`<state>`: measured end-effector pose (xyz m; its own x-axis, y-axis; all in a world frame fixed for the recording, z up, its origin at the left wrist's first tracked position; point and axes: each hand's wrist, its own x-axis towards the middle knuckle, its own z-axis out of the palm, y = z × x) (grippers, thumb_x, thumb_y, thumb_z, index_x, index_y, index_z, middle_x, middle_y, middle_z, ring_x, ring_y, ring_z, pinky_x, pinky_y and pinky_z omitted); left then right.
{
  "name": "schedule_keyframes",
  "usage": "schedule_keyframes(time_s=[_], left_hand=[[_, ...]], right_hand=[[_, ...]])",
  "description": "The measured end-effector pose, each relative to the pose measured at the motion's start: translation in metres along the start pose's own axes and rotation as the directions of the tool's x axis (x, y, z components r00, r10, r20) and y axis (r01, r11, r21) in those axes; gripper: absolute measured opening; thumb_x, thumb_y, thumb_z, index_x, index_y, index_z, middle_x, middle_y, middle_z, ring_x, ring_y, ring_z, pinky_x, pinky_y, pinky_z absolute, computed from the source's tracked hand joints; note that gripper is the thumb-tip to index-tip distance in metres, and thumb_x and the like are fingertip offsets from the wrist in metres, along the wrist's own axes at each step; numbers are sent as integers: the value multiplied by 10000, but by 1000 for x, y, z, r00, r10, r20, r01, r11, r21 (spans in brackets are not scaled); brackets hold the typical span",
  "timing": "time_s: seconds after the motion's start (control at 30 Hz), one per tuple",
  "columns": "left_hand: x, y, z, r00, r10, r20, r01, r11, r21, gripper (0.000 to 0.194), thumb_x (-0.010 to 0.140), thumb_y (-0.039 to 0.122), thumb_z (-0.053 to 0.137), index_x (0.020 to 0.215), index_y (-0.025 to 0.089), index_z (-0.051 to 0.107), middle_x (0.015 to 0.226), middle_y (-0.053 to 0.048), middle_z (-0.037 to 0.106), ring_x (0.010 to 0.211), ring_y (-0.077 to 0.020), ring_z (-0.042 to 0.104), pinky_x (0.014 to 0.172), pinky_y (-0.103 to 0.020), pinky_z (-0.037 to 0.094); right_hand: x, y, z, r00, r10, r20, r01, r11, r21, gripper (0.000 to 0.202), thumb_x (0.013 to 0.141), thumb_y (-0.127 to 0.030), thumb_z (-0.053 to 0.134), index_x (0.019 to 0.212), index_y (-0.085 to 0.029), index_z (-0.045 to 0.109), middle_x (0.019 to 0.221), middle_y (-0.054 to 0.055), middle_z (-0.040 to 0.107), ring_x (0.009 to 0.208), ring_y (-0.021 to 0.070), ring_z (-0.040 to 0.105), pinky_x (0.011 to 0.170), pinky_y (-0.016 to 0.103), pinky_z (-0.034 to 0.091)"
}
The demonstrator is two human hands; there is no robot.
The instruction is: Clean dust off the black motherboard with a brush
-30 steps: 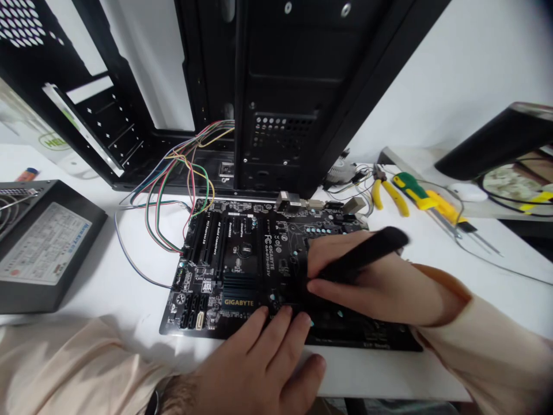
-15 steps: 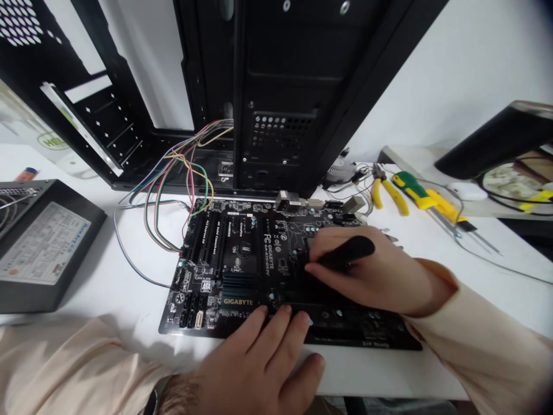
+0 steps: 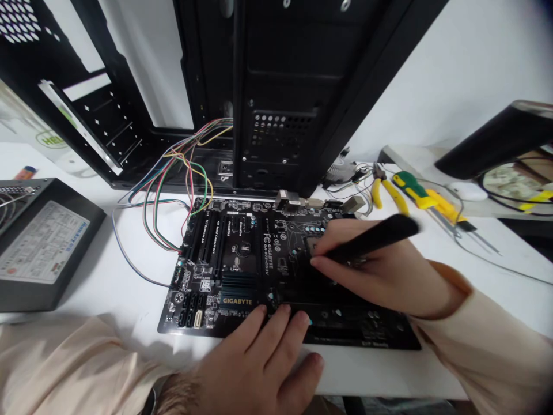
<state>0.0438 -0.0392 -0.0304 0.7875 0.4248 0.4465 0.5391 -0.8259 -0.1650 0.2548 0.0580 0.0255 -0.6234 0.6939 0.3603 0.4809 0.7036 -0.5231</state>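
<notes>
A black motherboard [image 3: 276, 259] lies flat on the white table, with GIGABYTE printed on its dark heatsink [image 3: 239, 291]. My left hand [image 3: 263, 357] rests spread on the board's near edge, its fingertips just right of that heatsink. Between the fingers of my right hand [image 3: 367, 271] is a thick black pen-shaped tool [image 3: 371, 237], tilted up to the right. Its tip is hidden by the fingers, which are over the processor socket [image 3: 311, 246]. Thin coloured wires [image 3: 164, 190] run from the case to the board's left side.
An open black computer case [image 3: 280, 80] stands right behind the board. At the left is a grey power supply [image 3: 47, 242]. Yellow-handled pliers [image 3: 389, 193] and green-yellow screwdrivers [image 3: 415, 190] lie at the right, near a black cylindrical object [image 3: 492, 141].
My right hand has shifted slightly right, and the black tool now leans further out to the upper right. Part of the socket has come into sight. My left hand stays in place.
</notes>
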Motion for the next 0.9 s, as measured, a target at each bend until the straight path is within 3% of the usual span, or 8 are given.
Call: schedule_keyframes(time_s=[0.13, 0.23, 0.33, 0.43, 0.53, 0.7, 0.8, 0.9], left_hand=[[0, 0, 0, 1000, 3, 8, -3, 1000, -1, 229, 968, 247, 472, 1179, 231, 560, 1175, -42, 661, 1042, -197, 621, 948, -367, 406], [1, 0, 1, 1000, 2, 8, -2, 1000, -3, 227, 970, 253, 468, 1174, 224, 561, 1167, -42, 666, 1041, -197, 622, 949, -368, 411], [1, 0, 2, 1000, -4, -13, 4, 1000, -7, 212, 967, 243, 471, 1152, 220, 571, 1152, -40, 674, 1040, -203, 625, 952, -373, 410], [0, 1, 2, 1000, -13, -14, 13, 1000, -7, 213, 961, 247, 485, 1156, 224, 567, 1152, -38, 673, 1037, -200, 626, 949, -370, 416], [-1, 1, 2, 1000, -8, -2, 8, 1000, -6, 226, 959, 262, 493, 1172, 223, 559, 1158, -40, 668, 1037, -196, 622, 947, -365, 421], [-2, 0, 2, 1000, 3, 15, -3, 1000, 2, 245, 949, 271, 518, 1186, 220, 553, 1194, -65, 648, 1069, -209, 605, 982, -389, 388], [-1, 0, 3, 1000, -1, 9, 1, 1000, -3, 239, 951, 268, 512, 1182, 224, 555, 1197, -64, 646, 1056, -207, 610, 982, -390, 382], [0, 1, 3, 1000, -6, -1, 6, 1000, -11, 224, 962, 257, 484, 1170, 231, 562, 1166, -44, 665, 1038, -200, 621, 965, -374, 392]], right_hand=[[0, -1, 2, 1000, -12, 28, 5, 966, 259, 49, 837, -192, 609, 792, -183, 595, 680, -11, 592, 598, 88, 564, 530, 198, 466], [1, 2, 4, 995, -34, 92, 25, 995, 96, 63, 821, -157, 598, 762, -178, 598, 668, -4, 602, 604, 100, 568, 531, 216, 458], [2, 3, 2, 1000, -7, 3, 8, 994, -106, 93, 817, -163, 587, 727, -187, 587, 639, -1, 591, 587, 113, 559, 530, 242, 449], [2, -1, 0, 998, -15, -59, 15, 1000, 0, 56, 830, -184, 600, 775, -194, 592, 660, -2, 598, 593, 108, 566, 539, 230, 471], [1, -4, 4, 996, -76, 44, 71, 990, 121, 31, 851, -189, 590, 823, -182, 601, 706, 7, 622, 614, 97, 582, 549, 201, 482], [-1, -1, 4, 996, -77, 40, 82, 987, -135, 97, 860, -159, 541, 798, -185, 610, 709, 21, 622, 619, 114, 570, 542, 230, 459], [-1, -6, 1, 999, -48, -18, 49, 997, 60, 42, 852, -205, 591, 811, -194, 596, 703, 15, 623, 631, 122, 592, 562, 238, 485], [0, -10, 2, 996, -61, 64, 48, 981, 186, 42, 852, -219, 605, 827, -185, 606, 701, 9, 626, 634, 110, 598, 562, 217, 485]])
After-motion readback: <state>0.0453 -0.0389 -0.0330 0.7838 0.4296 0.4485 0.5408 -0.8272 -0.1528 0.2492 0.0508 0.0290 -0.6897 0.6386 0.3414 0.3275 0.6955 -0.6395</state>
